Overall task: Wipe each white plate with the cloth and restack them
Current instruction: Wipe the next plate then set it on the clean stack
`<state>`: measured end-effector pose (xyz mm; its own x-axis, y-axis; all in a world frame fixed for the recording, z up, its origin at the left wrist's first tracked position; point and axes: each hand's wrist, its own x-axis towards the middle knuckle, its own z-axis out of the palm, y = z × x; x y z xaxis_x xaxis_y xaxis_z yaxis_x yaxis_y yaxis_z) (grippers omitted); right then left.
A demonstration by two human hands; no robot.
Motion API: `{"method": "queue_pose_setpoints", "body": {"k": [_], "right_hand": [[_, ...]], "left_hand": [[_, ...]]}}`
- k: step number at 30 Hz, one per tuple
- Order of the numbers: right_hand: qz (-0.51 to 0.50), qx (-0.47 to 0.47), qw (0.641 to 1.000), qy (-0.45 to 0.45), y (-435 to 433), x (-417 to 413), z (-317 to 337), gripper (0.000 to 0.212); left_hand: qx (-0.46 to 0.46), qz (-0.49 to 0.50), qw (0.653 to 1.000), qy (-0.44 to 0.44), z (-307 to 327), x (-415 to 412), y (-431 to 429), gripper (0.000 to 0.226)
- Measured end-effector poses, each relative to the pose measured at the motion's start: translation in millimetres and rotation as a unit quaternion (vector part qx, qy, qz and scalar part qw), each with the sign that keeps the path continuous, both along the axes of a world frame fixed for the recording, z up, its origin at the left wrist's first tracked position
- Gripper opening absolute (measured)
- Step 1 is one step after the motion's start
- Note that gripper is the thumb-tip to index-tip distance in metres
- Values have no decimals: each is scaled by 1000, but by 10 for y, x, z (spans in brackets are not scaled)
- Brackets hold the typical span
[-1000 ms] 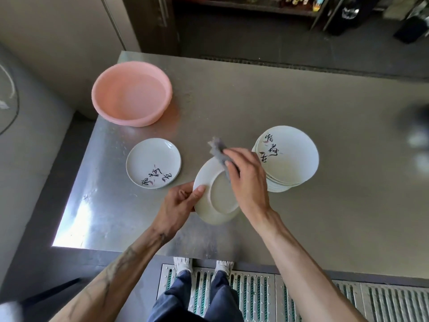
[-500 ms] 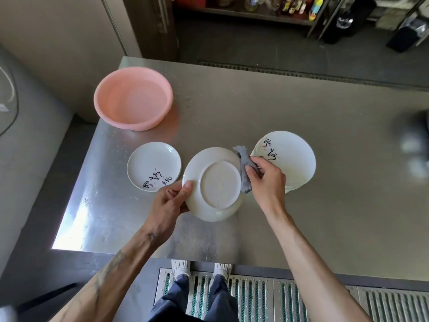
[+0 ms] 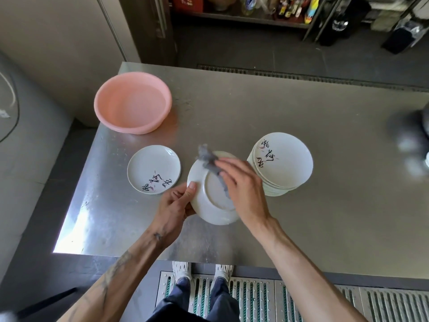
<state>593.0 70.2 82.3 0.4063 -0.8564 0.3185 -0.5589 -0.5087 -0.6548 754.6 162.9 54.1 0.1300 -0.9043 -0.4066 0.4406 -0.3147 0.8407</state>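
Over the stainless-steel table (image 3: pixel 325 228), a round white plate (image 3: pixel 210 205) is held underside-up.
The stack of white plates (image 3: pixel 285 163) lies right and the lone lettered white plate (image 3: pixel 151 166) left, nearer the left hand (image 3: pixel 174 205), which pinches the rim. The right hand (image 3: pixel 243 191) grips the crumpled grey cloth (image 3: pixel 209 160) against the base.
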Motion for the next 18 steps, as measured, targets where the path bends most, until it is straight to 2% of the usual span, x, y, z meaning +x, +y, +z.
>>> {"method": "queue_pose_setpoints", "body": {"k": [3, 8, 9, 13, 18], "right_hand": [[-99, 28, 995, -17, -69, -12, 5, 33], [37, 7, 999, 13, 305, 88, -63, 36], [35, 5, 999, 17, 243, 54, -58, 37], [-78, 50, 996, 12, -15, -14, 6, 34], [54, 23, 998, 27, 319, 79, -53, 35]], "left_hand": [[3, 15, 1000, 10, 20, -23, -48, 45], [6, 34, 999, 17, 20, -18, -110, 41], [7, 33, 999, 12, 9, -9, -104, 43], [10, 35, 999, 6, -8, 0, -90, 44], [14, 53, 998, 13, -27, -11, -113, 36]]}}
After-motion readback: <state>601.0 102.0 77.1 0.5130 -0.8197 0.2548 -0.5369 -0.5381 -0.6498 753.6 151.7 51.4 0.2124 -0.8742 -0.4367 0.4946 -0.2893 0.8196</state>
